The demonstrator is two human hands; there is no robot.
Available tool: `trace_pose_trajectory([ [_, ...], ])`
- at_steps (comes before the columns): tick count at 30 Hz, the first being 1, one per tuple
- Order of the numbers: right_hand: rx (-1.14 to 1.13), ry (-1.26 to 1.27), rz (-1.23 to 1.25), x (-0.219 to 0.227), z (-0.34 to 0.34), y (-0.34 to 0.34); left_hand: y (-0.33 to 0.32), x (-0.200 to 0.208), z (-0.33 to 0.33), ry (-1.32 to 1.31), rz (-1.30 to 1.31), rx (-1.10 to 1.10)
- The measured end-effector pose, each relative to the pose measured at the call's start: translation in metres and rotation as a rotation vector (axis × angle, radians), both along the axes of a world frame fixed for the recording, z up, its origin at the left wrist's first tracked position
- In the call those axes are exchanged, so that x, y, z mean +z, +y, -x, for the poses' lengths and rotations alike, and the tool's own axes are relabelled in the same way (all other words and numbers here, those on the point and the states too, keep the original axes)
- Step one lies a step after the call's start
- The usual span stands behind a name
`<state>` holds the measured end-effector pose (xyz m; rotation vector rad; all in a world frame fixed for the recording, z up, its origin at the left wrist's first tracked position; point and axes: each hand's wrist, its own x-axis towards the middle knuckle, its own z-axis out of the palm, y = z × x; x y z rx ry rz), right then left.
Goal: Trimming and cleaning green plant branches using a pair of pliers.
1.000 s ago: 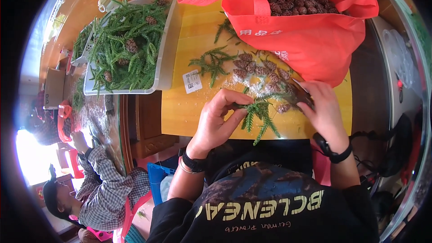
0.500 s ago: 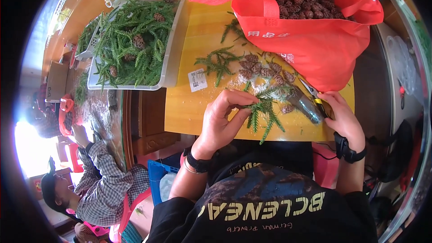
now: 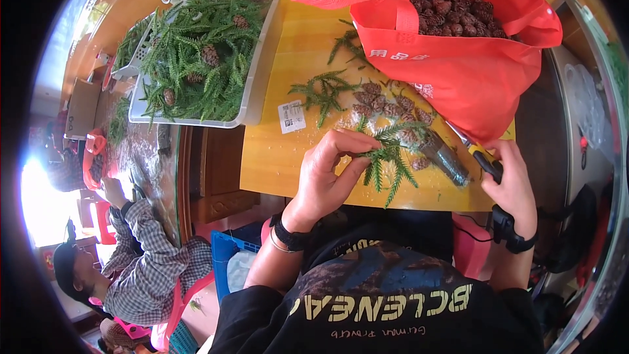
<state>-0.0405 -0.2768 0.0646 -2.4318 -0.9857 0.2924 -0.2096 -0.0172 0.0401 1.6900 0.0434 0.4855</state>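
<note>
My left hand (image 3: 327,170) is closed, with thumb and fingertips pinching a green pine sprig (image 3: 391,169) over the near edge of the yellow table (image 3: 275,164). Yellow-and-black handled pliers (image 3: 486,159) are in my right hand (image 3: 511,180), their metal jaws pointing up and left beside the red bag. Between the hands lie several small brown pine cones (image 3: 405,110), some dusted with white bits. A narrow clear-wrapped bundle (image 3: 449,160) rests near them; its contents are hard to make out. Another loose green sprig (image 3: 322,92) sits farther left.
A large red cloth bag (image 3: 452,78) full of pine cones (image 3: 452,10) stands at the back right. A white plastic tub (image 3: 252,101) heaped with green sprigs and cones stands at the back left. Beside it lies a white label (image 3: 291,117). At far left, another person (image 3: 147,262) sits at another table.
My right hand has lifted the pliers, its grip now around the handles, and the jaws have swung further toward the red bag. My left hand keeps the sprig nearly in place.
</note>
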Motion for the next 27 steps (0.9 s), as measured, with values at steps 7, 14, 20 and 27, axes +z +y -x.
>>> trace_pose_trajectory([
  [7, -0.06, 0.846, -0.408, 0.018, 0.017, 0.001, 0.0, 0.0, -0.007, -0.084, -0.085, 0.002],
  [14, 0.168, 0.855, -0.332, 0.028, 0.033, 0.022, -0.001, 0.003, -0.007, -0.132, -0.08, 0.071],
  [20, 0.297, 0.688, -0.304, 0.023, 0.033, 0.033, -0.006, 0.004, -0.011, -0.135, -0.112, 0.116],
  [27, 0.36, 0.626, -0.363, 0.027, 0.036, 0.046, -0.008, 0.01, -0.013, -0.124, -0.161, 0.153],
])
